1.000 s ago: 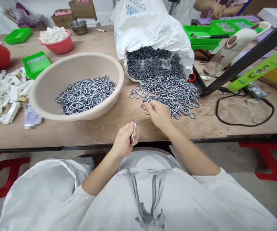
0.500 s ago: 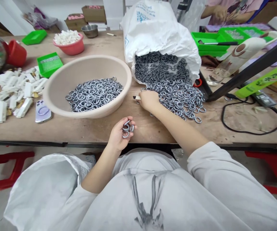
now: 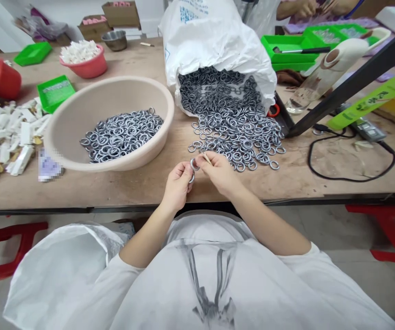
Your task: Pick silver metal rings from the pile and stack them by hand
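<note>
A metal ring [image 3: 194, 164] is held between the two hands just above the near edge of the table [image 3: 142, 183], so that it sits right under the eyes and close to the body. The left hand [image 3: 179, 183] is closed around it, thumb and fingers pinched on its lower side; whether further rings are kept in that palm cannot be told. The right hand [image 3: 220, 172] is closed too, its fingertips meeting the ring from the other side, and a thin pale stick [image 3: 205, 157] is gripped in it, pointing up and left toward the heap. Both forearms are drawn in from the white sleeves, elbows bent, wrists nearly touching over the table edge. The loose heap of rings [image 3: 233, 133] is spilled from the tipped white sack [image 3: 214, 41] just beyond the right hand, presumably so that it can be reached with little stretch. The beige basin [image 3: 108, 98], partly filled with rings, is set to the left of the heap, near the left hand. Farther left, white pieces [image 3: 5, 137] and a green tray [image 3: 53, 91] are laid out. At the far right, another person's hand [image 3: 304, 8] is seen over more green trays [image 3: 290, 48].
</note>
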The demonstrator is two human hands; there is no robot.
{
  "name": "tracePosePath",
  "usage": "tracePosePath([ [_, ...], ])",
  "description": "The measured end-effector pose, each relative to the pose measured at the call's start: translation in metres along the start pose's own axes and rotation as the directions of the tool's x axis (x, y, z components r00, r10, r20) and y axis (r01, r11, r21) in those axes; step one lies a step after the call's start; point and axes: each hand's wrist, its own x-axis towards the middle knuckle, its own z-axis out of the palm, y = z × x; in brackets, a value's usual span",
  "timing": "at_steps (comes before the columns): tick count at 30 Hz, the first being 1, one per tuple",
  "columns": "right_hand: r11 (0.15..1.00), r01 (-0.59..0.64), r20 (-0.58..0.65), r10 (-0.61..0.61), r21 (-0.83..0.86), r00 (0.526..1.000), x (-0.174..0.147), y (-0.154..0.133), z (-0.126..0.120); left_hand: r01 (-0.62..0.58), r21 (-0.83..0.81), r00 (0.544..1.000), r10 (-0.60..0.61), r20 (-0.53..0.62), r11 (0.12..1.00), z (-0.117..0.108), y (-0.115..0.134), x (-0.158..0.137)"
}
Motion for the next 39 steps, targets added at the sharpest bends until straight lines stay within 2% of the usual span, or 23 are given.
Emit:
tracePosePath([
  [3,0.998,0.040,-0.159,-0.031,0.056,0.987,-0.013,0.008,0.017,0.027,0.007,0.999,-0.027,0.045,1.000,0.005,-0.003,-0.002],
  [5,0.996,0.079,-0.202,-0.069,0.042,0.977,-0.015,0.010,0.017,0.040,0.012,0.998,-0.040,0.054,0.999,0.006,-0.002,-0.005],
  [11,0.972,0.214,-0.016,-0.217,-0.091,0.976,-0.018,0.002,0.000,0.078,0.008,0.996,-0.078,0.050,0.997,0.010,0.005,-0.011],
  [16,0.989,0.137,-0.024,-0.139,-0.049,0.990,-0.017,-0.002,-0.001,0.149,0.006,0.983,-0.149,0.111,0.989,0.016,0.007,-0.016],
  [19,0.980,0.161,-0.054,-0.168,-0.121,0.984,-0.020,-0.006,-0.005,0.143,-0.002,0.984,-0.142,0.110,0.990,0.016,0.011,-0.017],
  [21,0.939,0.213,-0.025,-0.228,-0.271,0.973,-0.025,-0.010,-0.009,0.127,-0.008,0.987,-0.126,0.099,0.992,0.015,0.014,-0.018],
  [24,0.830,0.289,0.092,-0.280,-0.477,0.956,-0.035,-0.016,-0.013,0.114,-0.025,0.991,-0.112,0.079,0.993,0.013,0.015,-0.018],
  [27,0.747,0.331,0.151,-0.301,-0.576,0.942,-0.040,-0.019,-0.013,0.105,-0.042,0.992,-0.102,0.079,0.994,0.014,0.015,-0.019],
  [32,0.707,0.332,0.186,-0.279,-0.625,0.942,-0.040,-0.024,-0.012,0.100,-0.028,0.988,-0.096,0.122,0.995,0.012,0.015,-0.019],
  [37,0.736,0.305,0.236,-0.200,-0.605,0.951,-0.039,-0.027,-0.013,0.090,0.017,0.984,-0.092,0.154,0.996,0.001,0.012,-0.018],
  [39,0.760,0.257,0.210,-0.161,-0.597,0.964,-0.035,-0.022,-0.015,0.098,0.045,0.973,-0.105,0.203,0.994,-0.002,0.011,-0.019],
])
